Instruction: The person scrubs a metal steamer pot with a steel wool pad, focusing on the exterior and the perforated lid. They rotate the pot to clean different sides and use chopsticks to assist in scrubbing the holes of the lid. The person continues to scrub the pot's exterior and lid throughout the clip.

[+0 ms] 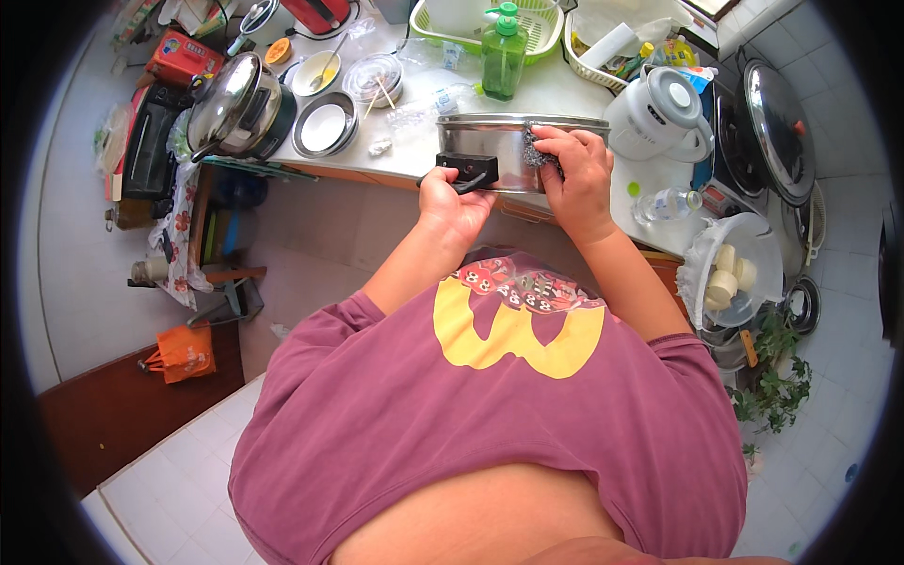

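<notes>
A stainless steel pot (487,135) is tilted with its side wall towards me, at the front edge of the white countertop. My left hand (455,201) grips its black side handle (474,169) from below. Pressed to the pot's outer wall is a steel wool scrubber (537,150), held under the fingers of my right hand (583,169). The pot's inside and its far handle are hidden from view. Just behind the pot stands a green pump bottle (504,60).
Left on the counter are a lidded pot (229,113), stacked bowls (325,127) and a bowl with a spoon (316,73). To the right stand a white pitcher (660,116), a plastic bottle (667,205) and a bagged bowl of pale round pieces (759,244). An open drying basket (544,28) sits behind.
</notes>
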Demonstrator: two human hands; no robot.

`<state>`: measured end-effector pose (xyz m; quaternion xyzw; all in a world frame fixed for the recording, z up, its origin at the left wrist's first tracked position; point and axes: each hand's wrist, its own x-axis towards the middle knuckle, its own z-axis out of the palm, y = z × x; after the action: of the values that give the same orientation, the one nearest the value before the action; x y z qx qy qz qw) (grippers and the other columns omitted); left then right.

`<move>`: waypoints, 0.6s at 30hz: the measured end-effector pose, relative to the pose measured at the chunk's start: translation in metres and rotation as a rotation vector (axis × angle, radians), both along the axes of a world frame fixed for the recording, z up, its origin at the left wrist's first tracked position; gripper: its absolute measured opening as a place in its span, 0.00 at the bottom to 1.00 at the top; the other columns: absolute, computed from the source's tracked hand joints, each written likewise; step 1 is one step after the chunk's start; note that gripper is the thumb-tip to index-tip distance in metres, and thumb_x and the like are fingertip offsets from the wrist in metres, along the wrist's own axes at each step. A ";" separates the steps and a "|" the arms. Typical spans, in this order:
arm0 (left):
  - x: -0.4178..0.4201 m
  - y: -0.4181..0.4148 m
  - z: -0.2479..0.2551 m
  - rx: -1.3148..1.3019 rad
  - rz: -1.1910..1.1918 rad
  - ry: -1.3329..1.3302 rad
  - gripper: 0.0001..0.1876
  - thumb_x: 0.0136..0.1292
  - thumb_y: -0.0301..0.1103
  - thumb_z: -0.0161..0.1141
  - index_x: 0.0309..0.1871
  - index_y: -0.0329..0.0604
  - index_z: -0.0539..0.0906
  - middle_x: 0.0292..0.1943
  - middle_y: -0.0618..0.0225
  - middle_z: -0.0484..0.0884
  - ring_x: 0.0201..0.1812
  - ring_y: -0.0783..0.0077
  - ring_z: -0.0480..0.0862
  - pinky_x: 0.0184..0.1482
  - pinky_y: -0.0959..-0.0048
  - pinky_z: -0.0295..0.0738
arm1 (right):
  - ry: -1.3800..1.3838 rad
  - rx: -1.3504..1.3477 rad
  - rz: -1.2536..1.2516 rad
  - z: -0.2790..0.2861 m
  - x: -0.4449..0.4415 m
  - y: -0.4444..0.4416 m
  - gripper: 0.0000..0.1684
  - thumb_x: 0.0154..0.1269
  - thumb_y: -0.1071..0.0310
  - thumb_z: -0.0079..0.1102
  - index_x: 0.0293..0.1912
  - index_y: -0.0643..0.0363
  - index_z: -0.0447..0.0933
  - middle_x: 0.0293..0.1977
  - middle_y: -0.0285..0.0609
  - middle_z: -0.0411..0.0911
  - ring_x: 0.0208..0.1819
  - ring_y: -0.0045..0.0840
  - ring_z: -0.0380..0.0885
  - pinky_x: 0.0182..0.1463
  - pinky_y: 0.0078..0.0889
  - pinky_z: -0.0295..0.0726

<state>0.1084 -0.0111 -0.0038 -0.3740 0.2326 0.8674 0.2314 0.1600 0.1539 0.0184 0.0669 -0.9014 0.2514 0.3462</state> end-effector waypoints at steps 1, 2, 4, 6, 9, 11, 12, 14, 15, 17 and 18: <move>0.001 0.002 0.000 -0.004 0.006 0.000 0.18 0.67 0.33 0.37 0.54 0.34 0.68 0.52 0.50 0.76 0.52 0.53 0.79 0.57 0.48 0.75 | -0.008 -0.021 -0.027 -0.001 0.002 0.001 0.18 0.47 0.74 0.66 0.40 0.46 0.79 0.47 0.21 0.83 0.47 0.28 0.74 0.52 0.35 0.67; 0.002 0.003 -0.003 0.002 -0.017 0.017 0.18 0.67 0.33 0.37 0.55 0.34 0.68 0.52 0.50 0.76 0.52 0.52 0.79 0.58 0.48 0.75 | 0.007 -0.002 0.016 -0.003 -0.001 -0.003 0.18 0.47 0.74 0.65 0.40 0.46 0.79 0.47 0.20 0.82 0.48 0.27 0.73 0.53 0.36 0.67; 0.002 0.002 -0.007 0.003 -0.065 0.054 0.18 0.67 0.33 0.37 0.55 0.34 0.68 0.52 0.50 0.76 0.52 0.52 0.78 0.58 0.47 0.75 | -0.001 0.098 0.092 -0.001 -0.005 -0.022 0.17 0.47 0.73 0.65 0.40 0.46 0.78 0.47 0.20 0.81 0.48 0.28 0.73 0.53 0.36 0.66; 0.006 0.000 -0.004 0.024 -0.094 0.057 0.18 0.65 0.33 0.38 0.55 0.37 0.69 0.51 0.52 0.77 0.51 0.57 0.79 0.53 0.52 0.76 | -0.022 0.167 0.142 -0.001 -0.008 -0.024 0.17 0.47 0.72 0.65 0.39 0.45 0.77 0.47 0.19 0.80 0.48 0.28 0.72 0.54 0.35 0.65; 0.003 -0.002 -0.008 0.011 -0.050 0.043 0.19 0.66 0.35 0.38 0.56 0.34 0.68 0.52 0.48 0.76 0.53 0.49 0.78 0.60 0.44 0.73 | -0.035 0.125 0.126 0.004 0.000 -0.008 0.18 0.47 0.72 0.65 0.40 0.44 0.77 0.47 0.18 0.80 0.49 0.27 0.72 0.54 0.35 0.66; -0.001 -0.004 -0.010 -0.031 -0.040 0.033 0.19 0.66 0.35 0.39 0.56 0.33 0.68 0.52 0.48 0.76 0.53 0.48 0.78 0.59 0.43 0.72 | -0.027 0.004 0.078 -0.003 0.010 0.015 0.18 0.49 0.73 0.64 0.42 0.49 0.76 0.48 0.26 0.81 0.50 0.30 0.73 0.57 0.36 0.67; -0.004 -0.008 -0.013 -0.005 -0.003 -0.004 0.19 0.65 0.35 0.40 0.55 0.33 0.69 0.52 0.48 0.77 0.54 0.47 0.78 0.59 0.43 0.73 | -0.038 -0.084 0.067 -0.009 0.013 0.028 0.17 0.51 0.74 0.63 0.43 0.51 0.76 0.48 0.29 0.81 0.51 0.30 0.73 0.58 0.36 0.67; -0.006 -0.013 -0.012 -0.003 -0.013 -0.051 0.20 0.65 0.35 0.40 0.56 0.33 0.69 0.52 0.47 0.76 0.54 0.47 0.78 0.59 0.43 0.73 | -0.070 -0.363 0.037 -0.027 0.024 0.052 0.15 0.55 0.75 0.62 0.44 0.55 0.76 0.48 0.36 0.81 0.51 0.32 0.74 0.59 0.37 0.70; -0.007 -0.014 -0.012 0.005 -0.009 -0.062 0.20 0.65 0.35 0.40 0.56 0.33 0.69 0.52 0.47 0.76 0.54 0.48 0.78 0.60 0.43 0.73 | -0.080 -0.553 0.024 -0.030 0.024 0.058 0.14 0.58 0.76 0.61 0.46 0.57 0.76 0.48 0.41 0.81 0.50 0.33 0.75 0.59 0.37 0.71; -0.005 -0.015 -0.012 -0.008 -0.032 -0.012 0.20 0.65 0.35 0.40 0.56 0.33 0.69 0.53 0.47 0.76 0.54 0.48 0.78 0.60 0.43 0.73 | -0.087 -0.667 0.009 -0.035 0.022 0.066 0.11 0.61 0.74 0.60 0.45 0.59 0.78 0.46 0.43 0.81 0.49 0.33 0.77 0.55 0.34 0.75; -0.003 -0.016 -0.014 -0.017 -0.044 0.009 0.20 0.65 0.35 0.40 0.56 0.33 0.69 0.53 0.47 0.76 0.54 0.48 0.78 0.60 0.44 0.73 | -0.126 -0.640 0.017 -0.027 0.020 0.065 0.11 0.61 0.73 0.60 0.45 0.59 0.79 0.45 0.43 0.81 0.48 0.33 0.77 0.54 0.33 0.76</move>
<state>0.1057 -0.0268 -0.0174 -0.3669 0.2493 0.8618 0.2461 0.1800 0.2190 -0.0086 -0.0536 -0.7957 0.5286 0.2909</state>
